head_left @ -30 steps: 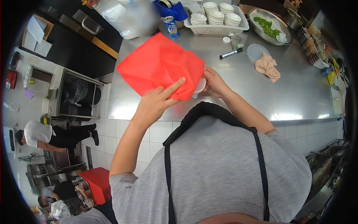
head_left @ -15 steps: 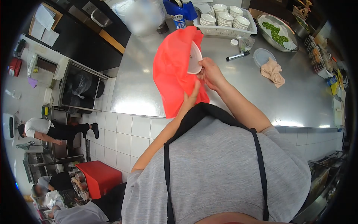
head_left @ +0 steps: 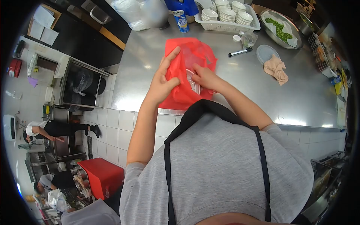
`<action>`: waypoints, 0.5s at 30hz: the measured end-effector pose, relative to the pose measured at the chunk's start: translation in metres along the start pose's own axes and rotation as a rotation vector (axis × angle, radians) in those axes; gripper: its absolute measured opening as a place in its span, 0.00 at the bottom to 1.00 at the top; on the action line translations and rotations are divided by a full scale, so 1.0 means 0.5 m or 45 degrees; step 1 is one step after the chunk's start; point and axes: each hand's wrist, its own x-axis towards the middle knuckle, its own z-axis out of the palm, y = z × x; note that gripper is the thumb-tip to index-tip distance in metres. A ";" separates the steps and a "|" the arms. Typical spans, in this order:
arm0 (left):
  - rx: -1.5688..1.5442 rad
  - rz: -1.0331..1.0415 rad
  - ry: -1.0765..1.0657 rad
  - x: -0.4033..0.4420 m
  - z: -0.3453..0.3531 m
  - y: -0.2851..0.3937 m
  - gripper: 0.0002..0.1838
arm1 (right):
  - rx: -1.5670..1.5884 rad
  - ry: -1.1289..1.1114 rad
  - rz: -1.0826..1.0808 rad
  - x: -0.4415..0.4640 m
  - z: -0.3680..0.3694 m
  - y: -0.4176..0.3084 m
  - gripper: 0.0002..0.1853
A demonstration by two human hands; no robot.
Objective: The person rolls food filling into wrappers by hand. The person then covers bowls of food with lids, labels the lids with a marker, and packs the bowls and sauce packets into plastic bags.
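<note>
A thin red plastic bag (head_left: 187,47) lies at the front edge of the steel table, its mouth turned toward me. Inside the opening sits a round whitish plastic container (head_left: 195,87), partly covered by the bag and my fingers. My right hand (head_left: 206,78) reaches into the mouth with curled fingers at the container's rim. Along the bag's left side rests my left hand (head_left: 162,79), fingers stretched and thumb apart, touching the red plastic.
The steel table (head_left: 146,82) also carries a blue can (head_left: 182,21), a black marker (head_left: 240,52), a pale lid (head_left: 266,52), a crumpled cloth (head_left: 276,70), a basket of small white bowls (head_left: 225,27) and a metal bowl of chopped greens (head_left: 277,32). Co-workers (head_left: 56,131) stand at left.
The container has gone from the bag's edge down into its mouth, lower and nearer me. My left hand has moved up along the bag's left side. The bag has bunched smaller.
</note>
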 end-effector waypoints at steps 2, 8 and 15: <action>-0.189 0.027 0.086 -0.029 -0.025 0.021 0.42 | -0.109 0.002 0.040 0.007 -0.035 0.004 0.14; -0.221 -0.183 0.302 -0.146 -0.110 -0.070 0.41 | -0.529 0.136 0.066 0.014 -0.094 0.081 0.19; 0.374 -0.262 0.280 -0.157 -0.063 -0.120 0.40 | -0.324 0.017 0.210 0.000 -0.146 -0.004 0.19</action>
